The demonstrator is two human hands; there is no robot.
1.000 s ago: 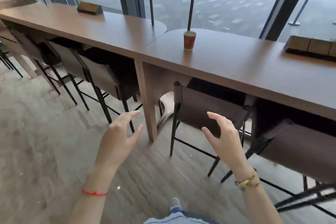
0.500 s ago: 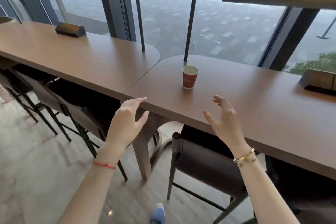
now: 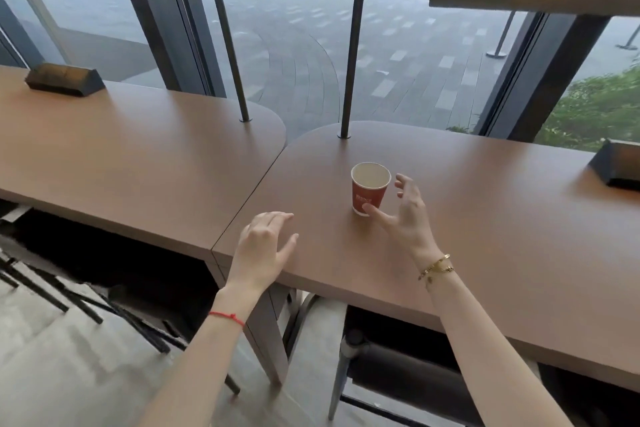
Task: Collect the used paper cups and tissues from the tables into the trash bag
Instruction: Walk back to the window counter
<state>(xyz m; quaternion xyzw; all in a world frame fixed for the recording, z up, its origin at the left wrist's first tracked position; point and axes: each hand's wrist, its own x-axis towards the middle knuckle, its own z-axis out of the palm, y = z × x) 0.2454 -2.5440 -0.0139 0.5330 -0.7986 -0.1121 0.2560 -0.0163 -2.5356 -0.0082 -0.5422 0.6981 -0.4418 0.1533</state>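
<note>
A red paper cup with a white rim stands upright on the right brown table, near its rounded left end. My right hand is open just right of the cup, fingers curved around it; the thumb tip is at the cup's base and the fingers are apart from its side. My left hand hovers open over the table's front edge, left of the cup, holding nothing. No tissues or trash bag show.
A second brown table adjoins on the left. Two dark curved lamp posts rise from the tables behind the cup. Dark socket boxes sit at far left and far right. Chairs stand below the tables.
I have come closer to the table. Both hands rose from below the table edge to above the tabletop, and the right hand reached up to the cup.
</note>
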